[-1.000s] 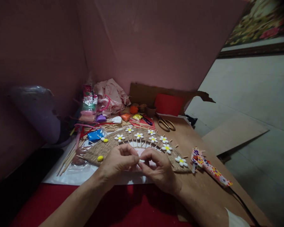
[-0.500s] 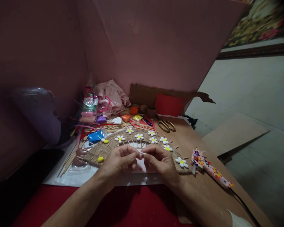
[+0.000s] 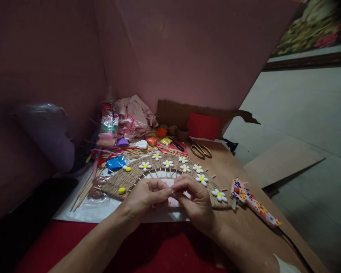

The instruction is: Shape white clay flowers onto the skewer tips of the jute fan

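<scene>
My left hand [image 3: 147, 197] and my right hand [image 3: 197, 201] meet fingertip to fingertip over the inner curve of a woven twine arch [image 3: 159, 161]. Both are closed in a pinch on a small piece of white clay, now almost wholly hidden by the fingers. White daisies [image 3: 168, 163] with yellow centres dot the arch, and thin sticks stick out along its edges. Toward its left end sit a bare yellow clay oval [image 3: 122, 190] and another yellow centre [image 3: 128, 169] with only a little white beside it.
Packets of coloured clay, a blue one [image 3: 115, 163] and a white one [image 3: 141, 144] among them, lie behind the arch with loose sticks [image 3: 83, 189]. Brass-handled scissors [image 3: 200, 149] rest at the back. A flower-patterned glue gun [image 3: 254, 204] with a black cord is on the right.
The fingertips have closed in and dropped slightly, covering the white clay that showed between them earlier. The view has shifted a little; the arch stays put.
</scene>
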Motion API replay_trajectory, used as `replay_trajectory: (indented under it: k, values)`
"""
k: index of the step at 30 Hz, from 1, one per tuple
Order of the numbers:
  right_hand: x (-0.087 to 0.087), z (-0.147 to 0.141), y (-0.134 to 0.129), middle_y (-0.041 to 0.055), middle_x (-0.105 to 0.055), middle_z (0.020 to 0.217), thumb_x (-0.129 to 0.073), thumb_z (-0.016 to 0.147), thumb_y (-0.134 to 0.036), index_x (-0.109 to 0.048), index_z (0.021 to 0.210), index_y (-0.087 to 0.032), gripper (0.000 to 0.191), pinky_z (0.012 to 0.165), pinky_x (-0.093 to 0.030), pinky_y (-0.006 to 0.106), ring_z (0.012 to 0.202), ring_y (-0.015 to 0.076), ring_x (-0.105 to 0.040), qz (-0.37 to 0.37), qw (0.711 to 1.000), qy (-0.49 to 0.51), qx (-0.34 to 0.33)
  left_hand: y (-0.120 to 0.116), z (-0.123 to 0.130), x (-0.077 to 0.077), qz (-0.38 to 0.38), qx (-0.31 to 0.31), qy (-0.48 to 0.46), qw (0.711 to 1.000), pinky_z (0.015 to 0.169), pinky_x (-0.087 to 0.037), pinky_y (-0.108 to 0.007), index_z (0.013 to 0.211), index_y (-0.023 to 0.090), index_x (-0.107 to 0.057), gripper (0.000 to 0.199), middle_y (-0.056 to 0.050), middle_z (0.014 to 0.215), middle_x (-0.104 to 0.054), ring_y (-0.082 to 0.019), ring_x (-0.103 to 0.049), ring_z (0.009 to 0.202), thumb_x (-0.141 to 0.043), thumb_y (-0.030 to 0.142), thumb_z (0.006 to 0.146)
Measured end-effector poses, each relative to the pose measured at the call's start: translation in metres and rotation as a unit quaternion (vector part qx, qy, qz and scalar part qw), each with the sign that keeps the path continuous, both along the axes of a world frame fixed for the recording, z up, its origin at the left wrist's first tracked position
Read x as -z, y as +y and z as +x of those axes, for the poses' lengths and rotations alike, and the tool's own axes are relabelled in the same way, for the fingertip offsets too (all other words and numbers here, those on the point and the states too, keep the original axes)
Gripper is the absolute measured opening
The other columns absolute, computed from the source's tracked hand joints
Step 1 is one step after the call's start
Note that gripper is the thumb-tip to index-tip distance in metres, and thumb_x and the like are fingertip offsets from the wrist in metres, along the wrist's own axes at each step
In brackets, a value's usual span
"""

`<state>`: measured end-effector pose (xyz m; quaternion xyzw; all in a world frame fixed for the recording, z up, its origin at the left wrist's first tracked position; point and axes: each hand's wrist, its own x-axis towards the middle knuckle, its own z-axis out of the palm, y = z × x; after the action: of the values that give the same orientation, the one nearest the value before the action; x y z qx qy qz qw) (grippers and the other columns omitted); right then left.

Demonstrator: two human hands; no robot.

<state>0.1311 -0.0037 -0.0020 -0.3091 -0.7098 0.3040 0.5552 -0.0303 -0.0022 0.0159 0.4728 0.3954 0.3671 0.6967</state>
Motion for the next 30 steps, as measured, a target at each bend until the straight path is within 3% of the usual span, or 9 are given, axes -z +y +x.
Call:
replay_trajectory:
  k: [3,7,14,21,24,30]
  values:
    - [-0.0008,0.0011,0.0008,0.0015,-0.054,0.079,-0.062,0.079,-0.015,-0.065,0.081,-0.021,0.007,0.064,-0.044,0.027,0.072,0.0139,-0.053,0.033,0.999,-0.025,0.025,-0.0011,-0.0006,-0.0031,0.018,0.024,-0.005,1.0,0.043,-0.018,-0.021,0.064,0.014,-0.063,0.029,0.001,0.053,-0.054,-0.005,-0.033,0.041,-0.066,0.041,0.073]
    - [-0.0005,0.0027,0.0025,0.002,-0.055,0.083,-0.061,0.081,-0.02,-0.063,0.098,-0.023,0.018,0.063,-0.044,0.027,0.071,0.0139,-0.052,0.005,0.999,-0.037,0.0,-0.0018,-0.0012,-0.0048,0.024,0.009,-0.021,0.999,0.045,-0.017,-0.021,0.065,0.014,-0.063,0.025,0.003,0.053,-0.052,-0.005,-0.032,0.043,-0.066,0.038,0.074]
    - [-0.001,0.0003,0.0011,0.0005,-0.053,0.077,-0.064,0.079,-0.018,-0.064,0.078,-0.021,0.003,0.063,-0.043,0.027,0.072,0.0138,-0.052,0.011,1.0,-0.008,0.012,-0.0011,-0.0015,0.002,0.025,-0.003,-0.012,1.0,0.044,-0.019,-0.021,0.058,0.013,-0.059,0.037,0.002,0.052,-0.052,-0.005,-0.033,0.043,-0.062,0.046,0.075]
    - [0.0002,0.0011,-0.0001,0.001,-0.055,0.077,-0.063,0.079,-0.02,-0.064,0.084,-0.021,0.004,0.059,-0.044,0.027,0.067,0.0134,-0.052,0.021,0.999,-0.043,0.015,0.0003,-0.0002,0.0006,0.001,-0.024,-0.029,0.999,0.043,-0.02,-0.02,0.064,0.014,-0.063,0.026,0.003,0.048,-0.052,-0.005,-0.035,0.041,-0.075,0.037,0.064]
    - [0.0005,0.0014,0.0006,0.0015,-0.055,0.077,-0.062,0.08,-0.019,-0.064,0.079,-0.021,0.003,0.059,-0.045,0.026,0.069,0.0139,-0.053,0.04,0.998,-0.034,0.024,0.0006,0.0003,0.0015,-0.001,-0.023,-0.019,1.0,0.042,-0.017,-0.021,0.06,0.013,-0.061,0.032,0.002,0.047,-0.051,-0.005,-0.032,0.04,-0.072,0.044,0.065]
    - [-0.0005,0.0019,-0.0008,0.0022,-0.058,0.081,-0.062,0.081,-0.017,-0.065,0.09,-0.022,0.011,0.06,-0.046,0.027,0.069,0.0138,-0.054,0.052,0.997,-0.057,0.016,0.0005,-0.0012,0.0029,0.014,-0.033,-0.024,0.999,0.043,-0.018,-0.021,0.06,0.015,-0.061,0.028,0.002,0.048,-0.053,-0.005,-0.032,0.039,-0.072,0.041,0.067]
